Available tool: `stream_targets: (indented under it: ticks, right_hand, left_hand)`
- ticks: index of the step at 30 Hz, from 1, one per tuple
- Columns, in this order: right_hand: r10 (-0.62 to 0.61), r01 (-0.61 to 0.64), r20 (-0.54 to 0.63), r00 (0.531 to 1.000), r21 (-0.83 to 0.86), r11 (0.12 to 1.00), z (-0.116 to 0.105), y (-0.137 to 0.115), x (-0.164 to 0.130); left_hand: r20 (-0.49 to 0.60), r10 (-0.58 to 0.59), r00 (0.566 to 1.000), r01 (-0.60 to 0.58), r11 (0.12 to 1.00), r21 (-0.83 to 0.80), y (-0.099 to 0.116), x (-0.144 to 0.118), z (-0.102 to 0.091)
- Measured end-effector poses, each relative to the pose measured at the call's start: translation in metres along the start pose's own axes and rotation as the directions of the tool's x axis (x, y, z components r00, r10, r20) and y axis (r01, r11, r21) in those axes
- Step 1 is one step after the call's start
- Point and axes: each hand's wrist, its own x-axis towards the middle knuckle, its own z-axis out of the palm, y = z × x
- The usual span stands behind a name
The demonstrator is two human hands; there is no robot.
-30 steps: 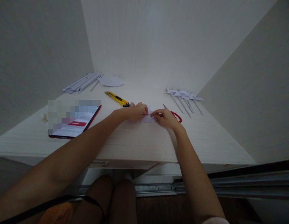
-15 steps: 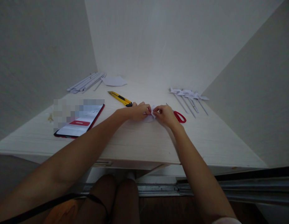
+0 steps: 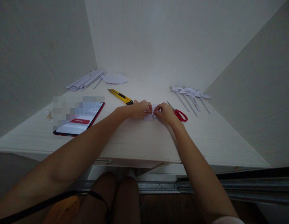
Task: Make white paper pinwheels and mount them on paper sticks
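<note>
Pinching a small white paper piece [image 3: 150,116] between them, the left hand [image 3: 139,109] and right hand [image 3: 166,113] each keep a closed fingertip grip on it at the middle of the pale surface [image 3: 135,140], red scissors [image 3: 180,114] just right.

No text, label or number can be read anywhere. The phone [image 3: 80,119], lying near left on the table [image 3: 139,140], shows a lit screen with a red bar, but its writing is too small to make out and the far part is blurred over. The yellow knife [image 3: 119,96] and red scissors [image 3: 180,114] show no legible brand.
</note>
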Motion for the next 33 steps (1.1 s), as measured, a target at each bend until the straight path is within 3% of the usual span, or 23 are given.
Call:
stream_targets:
  ticks: [7,12,20,27,33]
  right_hand:
    - [-0.025,0.025,0.018,1.0,0.019,1.0,-0.001,0.0,0.0]
    - [-0.075,0.073,0.033,0.997,0.042,0.996,-0.002,0.001,0.0]
    - [-0.026,0.023,0.039,0.999,0.076,0.997,0.001,0.005,0.001]
    - [-0.032,0.029,0.043,0.999,0.074,0.997,0.002,0.007,0.001]
    - [-0.019,0.019,0.008,1.0,-0.053,0.998,0.001,0.001,-0.002]
  left_hand:
    - [-0.027,0.006,1.0,-0.006,1.0,-0.015,-0.002,-0.001,-0.002]
    - [-0.043,-0.055,0.998,0.052,0.996,-0.069,-0.004,0.002,-0.002]
    - [-0.045,-0.153,0.987,0.15,0.986,-0.071,0.003,0.002,-0.004]
    - [-0.003,-0.073,0.997,0.073,0.997,-0.028,0.007,0.003,-0.006]
    - [-0.042,-0.01,0.999,0.008,0.999,-0.047,0.002,0.005,0.002]
